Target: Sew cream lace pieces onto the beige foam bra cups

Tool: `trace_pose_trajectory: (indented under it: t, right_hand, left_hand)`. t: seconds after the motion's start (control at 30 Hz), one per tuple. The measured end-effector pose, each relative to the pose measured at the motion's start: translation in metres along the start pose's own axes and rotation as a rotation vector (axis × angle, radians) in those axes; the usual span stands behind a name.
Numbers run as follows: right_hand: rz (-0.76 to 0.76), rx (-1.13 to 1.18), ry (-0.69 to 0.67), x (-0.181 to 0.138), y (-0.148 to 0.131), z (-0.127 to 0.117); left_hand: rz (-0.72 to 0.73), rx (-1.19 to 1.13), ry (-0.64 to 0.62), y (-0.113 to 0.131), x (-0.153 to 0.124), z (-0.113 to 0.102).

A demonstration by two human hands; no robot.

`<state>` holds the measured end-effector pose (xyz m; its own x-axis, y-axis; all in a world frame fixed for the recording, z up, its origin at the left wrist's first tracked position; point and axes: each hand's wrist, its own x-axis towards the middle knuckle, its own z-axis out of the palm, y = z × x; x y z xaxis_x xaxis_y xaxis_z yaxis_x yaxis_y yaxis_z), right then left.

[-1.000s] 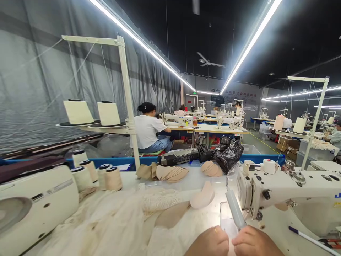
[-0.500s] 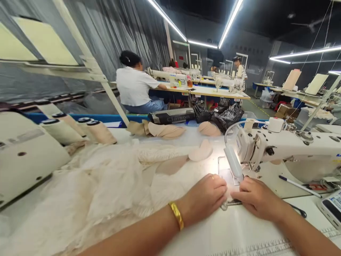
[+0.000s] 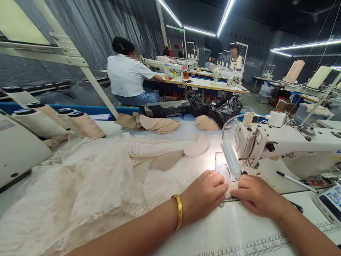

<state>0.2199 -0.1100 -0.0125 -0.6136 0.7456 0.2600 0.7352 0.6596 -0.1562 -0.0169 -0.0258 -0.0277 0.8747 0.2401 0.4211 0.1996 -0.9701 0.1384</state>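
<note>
My left hand (image 3: 204,193), with a ring and a gold bracelet, lies on the white table with its fingers curled down onto pale fabric in front of the sewing machine (image 3: 287,142). My right hand (image 3: 257,195) rests close beside it, fingers bent and pressing the same small piece next to the needle area. Dark scissors or tweezers (image 3: 229,200) lie between the two hands. The machine's lamp (image 3: 231,161) lights the spot just above my fingers. A heap of cream lace fabric (image 3: 87,185) spreads to the left of my left arm.
Beige bra cups (image 3: 160,124) and a single cup (image 3: 197,147) lie further back, by black plastic bags (image 3: 223,108). Thread cones (image 3: 82,124) stand at left. A pen (image 3: 295,179) lies right of the machine. Other people sit at sewing tables (image 3: 207,83) behind.
The view has tilted down from the room to the table, bringing both hands and forearms into sight. My hands stay together at the needle area, hardly shifted.
</note>
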Motion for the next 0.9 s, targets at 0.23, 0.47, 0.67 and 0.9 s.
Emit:
trace_pose_trajectory:
  t: [0.23, 0.47, 0.67, 0.9]
  right_hand:
    - [0.033, 0.040, -0.008, 0.000, 0.000, 0.000]
    - [0.098, 0.050, 0.007, 0.001, 0.000, 0.005]
    - [0.158, 0.035, 0.006, 0.000, 0.005, 0.012]
    - [0.241, 0.001, 0.055, -0.001, 0.010, 0.018]
  left_hand:
    - [0.004, -0.007, -0.006, 0.000, 0.002, 0.001]
    - [0.014, -0.020, 0.008, -0.001, 0.004, 0.001]
    - [0.042, -0.063, 0.012, -0.007, 0.014, 0.002]
    - [0.067, -0.009, 0.003, -0.024, 0.028, 0.010]
